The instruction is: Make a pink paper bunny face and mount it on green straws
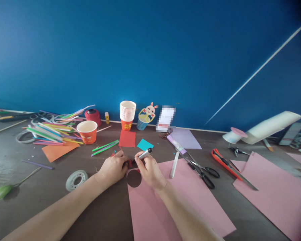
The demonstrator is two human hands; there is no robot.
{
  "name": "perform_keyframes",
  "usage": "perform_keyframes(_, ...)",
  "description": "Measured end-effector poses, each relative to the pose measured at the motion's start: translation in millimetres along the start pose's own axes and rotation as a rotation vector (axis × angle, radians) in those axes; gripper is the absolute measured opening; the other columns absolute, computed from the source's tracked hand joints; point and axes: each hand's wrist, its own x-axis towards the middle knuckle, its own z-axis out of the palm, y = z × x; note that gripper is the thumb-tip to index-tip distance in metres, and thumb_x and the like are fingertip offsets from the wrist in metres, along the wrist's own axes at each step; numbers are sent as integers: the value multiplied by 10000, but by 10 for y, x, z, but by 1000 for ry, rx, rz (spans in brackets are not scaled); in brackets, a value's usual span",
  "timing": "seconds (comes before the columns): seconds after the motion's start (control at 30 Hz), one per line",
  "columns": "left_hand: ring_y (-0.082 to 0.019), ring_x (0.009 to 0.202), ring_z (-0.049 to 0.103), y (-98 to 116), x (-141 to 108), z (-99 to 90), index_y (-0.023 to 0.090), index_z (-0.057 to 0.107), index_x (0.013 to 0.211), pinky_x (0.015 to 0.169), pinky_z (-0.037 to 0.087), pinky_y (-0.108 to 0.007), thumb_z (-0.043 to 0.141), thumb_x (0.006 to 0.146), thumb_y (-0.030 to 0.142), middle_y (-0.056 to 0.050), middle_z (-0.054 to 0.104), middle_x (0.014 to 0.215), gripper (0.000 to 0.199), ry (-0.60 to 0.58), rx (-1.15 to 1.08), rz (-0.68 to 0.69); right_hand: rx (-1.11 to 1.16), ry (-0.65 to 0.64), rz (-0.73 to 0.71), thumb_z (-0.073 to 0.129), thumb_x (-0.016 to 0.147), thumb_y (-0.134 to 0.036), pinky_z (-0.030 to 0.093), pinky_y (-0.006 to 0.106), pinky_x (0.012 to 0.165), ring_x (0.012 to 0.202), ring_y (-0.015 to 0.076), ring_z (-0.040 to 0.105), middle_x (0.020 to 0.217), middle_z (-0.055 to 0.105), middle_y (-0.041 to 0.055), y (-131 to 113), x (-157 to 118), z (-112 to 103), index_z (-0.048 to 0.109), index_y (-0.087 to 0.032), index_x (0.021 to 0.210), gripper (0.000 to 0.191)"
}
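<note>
My right hand grips a silver marker pen with a black end, which points up and away to the right. Close beside it, my left hand has its fingers closed on a small red piece, mostly hidden by the fingers. Under my right forearm lies a pink sheet of paper. A round hole in its upper left corner shows the dark table. Just beyond my hands lie a red paper square and a blue paper piece.
To the left are straws, an orange paper cup and a tape roll. Stacked cups and a rabbit-decorated cup stand at the back. Scissors and a red utility knife lie on the right.
</note>
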Motion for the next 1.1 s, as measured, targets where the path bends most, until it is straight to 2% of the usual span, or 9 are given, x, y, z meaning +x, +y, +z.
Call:
perform_keyframes(0.63,-168,798,581,9,-15,-10,243,605,926,637,433,-246,424,804,222,-28,551,921,220,14,-10,21,9,-45,8,406,866,-230,451,261,685,789,179,582,811,617,45,-71,-6,-36,554,-174,830,162)
perform_keyframes(0.9,-157,760,580,-23,-10,30,251,614,938,637,433,-249,432,799,215,-22,552,893,232,38,-46,12,94,124,81,391,883,-275,450,272,685,766,181,576,802,597,60,-33,-13,-67,543,-169,889,185)
perform_keyframes(1.1,-149,776,581,-72,4,76,224,584,918,695,445,-253,453,773,173,-23,553,888,202,111,-146,9,235,242,97,378,896,-272,454,255,629,610,130,548,671,527,-4,-18,-10,-147,475,-177,1027,188)
